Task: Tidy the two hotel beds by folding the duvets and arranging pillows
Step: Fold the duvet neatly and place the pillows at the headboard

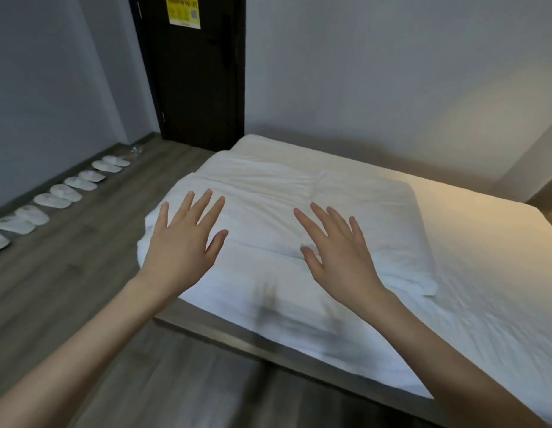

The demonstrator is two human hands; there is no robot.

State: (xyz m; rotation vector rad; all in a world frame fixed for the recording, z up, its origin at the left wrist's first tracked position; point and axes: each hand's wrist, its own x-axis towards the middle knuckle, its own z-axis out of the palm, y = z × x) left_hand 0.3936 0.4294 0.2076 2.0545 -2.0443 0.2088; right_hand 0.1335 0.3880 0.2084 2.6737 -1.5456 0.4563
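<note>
A folded white duvet (268, 196) lies in a thick stack at the near left end of the bed (485, 273), which has a white sheet. My left hand (183, 242) is spread flat, fingers straight, over the duvet's left edge. My right hand (336, 251) is also spread with straight fingers over the duvet's middle, near a fold line. Neither hand holds anything. I cannot tell whether the palms touch the fabric. No pillow is in view.
A grey bed frame edge (237, 338) runs along the near side. Wooden floor (83, 273) lies to the left, with several pairs of white slippers (57, 199) lined along the wall. A dark door (194, 72) with a yellow notice stands behind the bed.
</note>
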